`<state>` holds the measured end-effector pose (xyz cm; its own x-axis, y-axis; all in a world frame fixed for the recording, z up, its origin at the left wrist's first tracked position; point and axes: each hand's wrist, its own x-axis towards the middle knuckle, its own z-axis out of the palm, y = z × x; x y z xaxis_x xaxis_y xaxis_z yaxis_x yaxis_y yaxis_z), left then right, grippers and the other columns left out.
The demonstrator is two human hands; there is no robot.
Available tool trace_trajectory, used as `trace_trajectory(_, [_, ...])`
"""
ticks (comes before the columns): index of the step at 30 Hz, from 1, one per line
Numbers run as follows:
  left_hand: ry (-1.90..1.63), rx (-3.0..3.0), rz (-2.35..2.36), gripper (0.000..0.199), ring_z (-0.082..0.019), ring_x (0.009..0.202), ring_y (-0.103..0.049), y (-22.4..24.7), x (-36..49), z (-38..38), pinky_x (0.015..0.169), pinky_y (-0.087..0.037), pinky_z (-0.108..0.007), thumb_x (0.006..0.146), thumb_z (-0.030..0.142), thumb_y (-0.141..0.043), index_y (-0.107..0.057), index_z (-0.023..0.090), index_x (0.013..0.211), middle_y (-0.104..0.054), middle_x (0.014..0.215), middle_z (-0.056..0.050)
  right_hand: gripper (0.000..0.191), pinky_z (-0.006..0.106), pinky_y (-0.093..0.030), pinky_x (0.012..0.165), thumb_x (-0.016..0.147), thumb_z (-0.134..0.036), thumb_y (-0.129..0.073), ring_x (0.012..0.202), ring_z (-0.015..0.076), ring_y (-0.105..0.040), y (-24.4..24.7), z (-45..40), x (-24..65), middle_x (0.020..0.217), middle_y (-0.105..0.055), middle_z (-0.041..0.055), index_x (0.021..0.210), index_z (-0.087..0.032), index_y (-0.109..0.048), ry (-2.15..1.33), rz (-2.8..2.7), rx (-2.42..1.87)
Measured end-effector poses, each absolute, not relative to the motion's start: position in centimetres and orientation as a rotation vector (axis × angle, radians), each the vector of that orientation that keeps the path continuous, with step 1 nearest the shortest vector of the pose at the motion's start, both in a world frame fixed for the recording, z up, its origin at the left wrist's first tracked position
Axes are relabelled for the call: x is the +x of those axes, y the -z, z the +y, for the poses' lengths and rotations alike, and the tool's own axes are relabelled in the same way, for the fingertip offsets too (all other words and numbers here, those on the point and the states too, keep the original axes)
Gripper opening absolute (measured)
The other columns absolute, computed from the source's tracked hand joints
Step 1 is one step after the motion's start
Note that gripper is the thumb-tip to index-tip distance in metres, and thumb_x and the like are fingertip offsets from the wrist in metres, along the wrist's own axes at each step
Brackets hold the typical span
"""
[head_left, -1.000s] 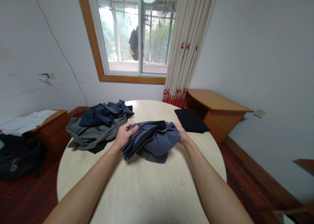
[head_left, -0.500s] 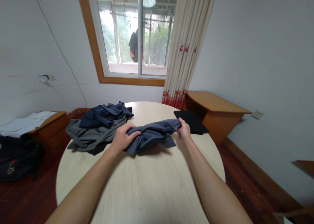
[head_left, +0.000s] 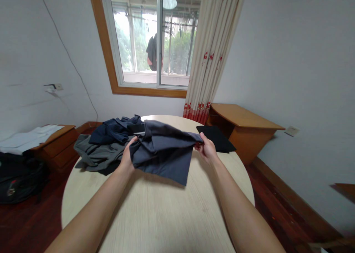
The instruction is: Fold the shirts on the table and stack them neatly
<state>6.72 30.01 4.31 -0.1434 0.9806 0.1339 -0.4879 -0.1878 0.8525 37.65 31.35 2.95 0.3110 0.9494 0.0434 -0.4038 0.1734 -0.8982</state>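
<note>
Over the round surface (head_left: 166,216), left of the black cloth (head_left: 215,139), a slate-blue garment (head_left: 166,149) is gripped sideways between left hand (head_left: 128,157) and cloth-side right hand (head_left: 208,149).

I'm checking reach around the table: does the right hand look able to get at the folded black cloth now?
Probably yes: the folded black cloth lies just beyond the right hand, with nothing visible between. That hand grips the blue-grey garment, so it would likely have to let go first.
</note>
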Motion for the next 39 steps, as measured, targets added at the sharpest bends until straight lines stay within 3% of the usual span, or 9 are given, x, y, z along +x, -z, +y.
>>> trace_trajectory(4, [-1.579,0.73,0.835,0.033,-0.015,0.081,-0.068,-3.4,7.0,31.1,0.073,-0.056,-0.028,0.078,0.026,-0.073,-0.061,0.02,0.108,-0.068,0.101,-0.005,0.025,0.023,-0.052,0.053,0.077,-0.033,-0.072,0.064,0.0153,-0.068,-1.4,32.1,37.9,0.087,-0.072,0.0062,0.096,-0.018,-0.065,-0.922,-0.846,-1.192])
trace_trajectory(7, [-1.477,0.991,0.977,0.044,-0.019,0.089,-0.069,-1.9,7.3,31.3,0.076,-0.057,-0.033,0.079,0.033,-0.074,-0.057,0.021,0.118,-0.064,0.117,-0.011,0.032,0.028,-0.054,0.063,0.079,-0.036,-0.067,0.073,0.017,-0.068,-0.4,32.1,37.5,0.096,-0.072,0.0091,0.104,-0.017,-0.067,-0.718,-1.107,-1.282])
trace_trajectory(11, [-1.337,1.804,1.228,0.052,-0.032,0.119,-0.058,0.8,7.6,31.2,0.101,-0.047,-0.049,0.076,0.034,-0.073,-0.059,0.018,0.124,-0.055,0.134,-0.017,0.033,0.036,-0.055,0.079,0.083,-0.034,-0.062,0.087,0.0202,-0.067,0.9,31.6,36.1,0.111,-0.07,0.0119,0.11,-0.018,-0.068,-0.527,-1.587,-1.264])
trace_trajectory(14, [-1.191,2.181,1.316,0.06,-0.035,0.134,-0.045,2.2,7.8,31.2,0.114,-0.034,-0.052,0.077,0.031,-0.07,-0.055,0.014,0.133,-0.051,0.141,-0.019,0.037,0.04,-0.053,0.088,0.083,-0.029,-0.062,0.098,0.0225,-0.065,1.7,31.4,35.0,0.119,-0.067,0.0126,0.119,-0.018,-0.066,-0.474,-1.809,-1.26])
trace_trajectory(21, [-1.041,2.175,1.429,0.058,-0.031,0.115,-0.06,2.6,7.5,31.7,0.102,-0.046,-0.044,0.082,0.032,-0.066,-0.055,0.014,0.136,-0.061,0.126,-0.017,0.057,0.045,-0.045,0.104,0.083,-0.025,-0.064,0.125,0.0277,-0.054,2.3,31.0,33.2,0.144,-0.051,0.0162,0.138,-0.017,-0.054,-0.362,-2.026,-1.277])
trace_trajectory(28, [-1.14,2.082,1.366,0.035,-0.03,0.097,-0.065,2.3,7.6,31.5,0.092,-0.049,-0.042,0.082,0.027,-0.061,-0.067,0.022,0.117,-0.07,0.107,-0.011,0.049,0.042,-0.048,0.093,0.082,-0.027,-0.066,0.103,0.0276,-0.064,0.0,29.9,32.3,0.118,-0.069,0.015,0.13,-0.015,-0.061,-0.401,-2.079,-1.363])
trace_trajectory(32, [-1.204,2.0,1.327,0.025,-0.028,0.097,-0.066,1.9,7.4,31.6,0.093,-0.048,-0.04,0.084,0.025,-0.057,-0.071,0.022,0.105,-0.072,0.102,-0.009,0.038,0.029,-0.049,0.067,0.08,-0.028,-0.068,0.069,0.0177,-0.065,-1.1,28.8,32.1,0.081,-0.074,0.0052,0.115,-0.015,-0.07,-0.802,-2.125,-1.22])
trace_trajectory(36, [-1.258,2.116,1.35,0.027,-0.028,0.103,-0.063,1.1,7.0,31.7,0.097,-0.045,-0.043,0.09,0.027,-0.049,-0.072,0.02,0.103,-0.069,0.105,-0.011,0.037,0.023,-0.041,0.048,0.078,-0.036,-0.07,0.049,0.0129,-0.056,-1.3,28.0,31.9,0.068,-0.071,0.0028,0.109,-0.015,-0.072,-1.227,-2.148,-1.152])
trace_trajectory(39, [-1.352,2.172,1.324,0.029,-0.026,0.1,-0.062,0.2,7.0,31.2,0.095,-0.046,-0.04,0.092,0.028,-0.047,-0.073,0.021,0.103,-0.066,0.102,-0.009,0.027,0.023,-0.04,0.05,0.081,-0.036,-0.065,0.052,0.0132,-0.056,-1.5,28.3,32.1,0.066,-0.069,0.003,0.096,-0.015,-0.074,-1.015,-2.046,-1.162])
